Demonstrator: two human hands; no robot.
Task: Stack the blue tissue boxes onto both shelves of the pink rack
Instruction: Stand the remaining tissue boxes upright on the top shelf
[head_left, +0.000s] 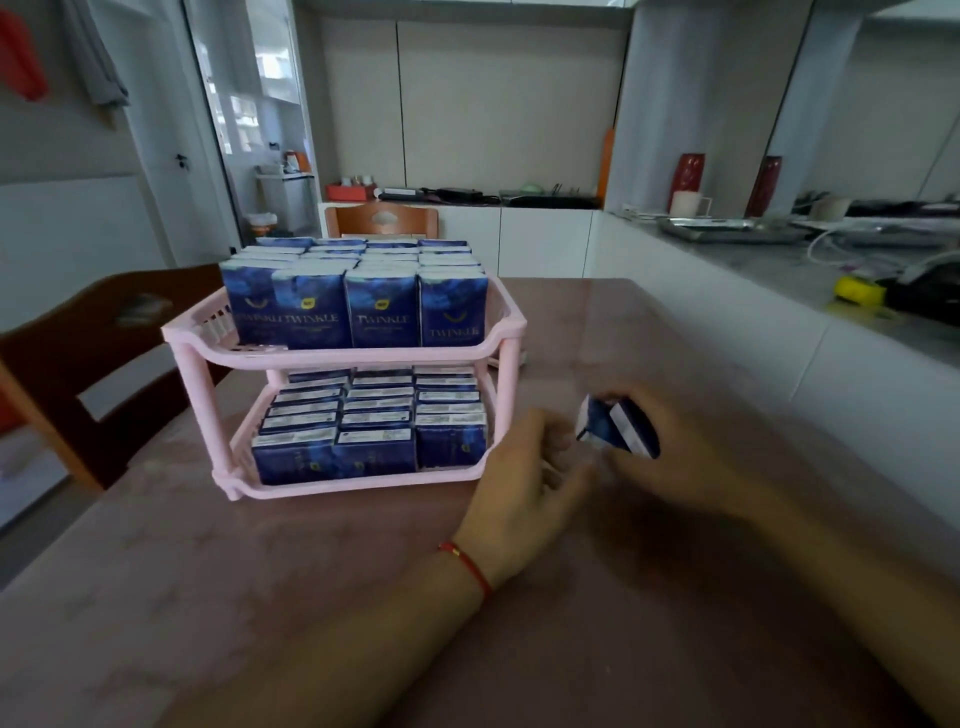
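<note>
Holding one blue tissue box (618, 427) in the right hand (675, 457), fingers curled round it from behind, raised a little over the table (260, 597) and tilted so a white end panel faces up and toward the camera. Likely light and slightly yielding, a paper carton or soft pack rather than anything rigid; glossy wrap, so probably a bit slick, best pinched across the two broad faces near the middle and not by the ends, where a squeeze could crumple a corner. Left hand (524, 483) lying just beside it, fingers loosely extended toward the pack, fingertips near or brushing it, blurred too much to say which; gripping nothing. Both hands to the right of the pink rack (337, 356), near its lower right corner but apart from it. Upper shelf (483, 358) packed with upright boxes (382, 312), four across the front row. Lower shelf (363, 486) packed too, with boxes (374, 457) in three columns. No obvious gap visible on either level, so seemingly close to done; finding a slot for this last pack looks like the tricky part.
</note>
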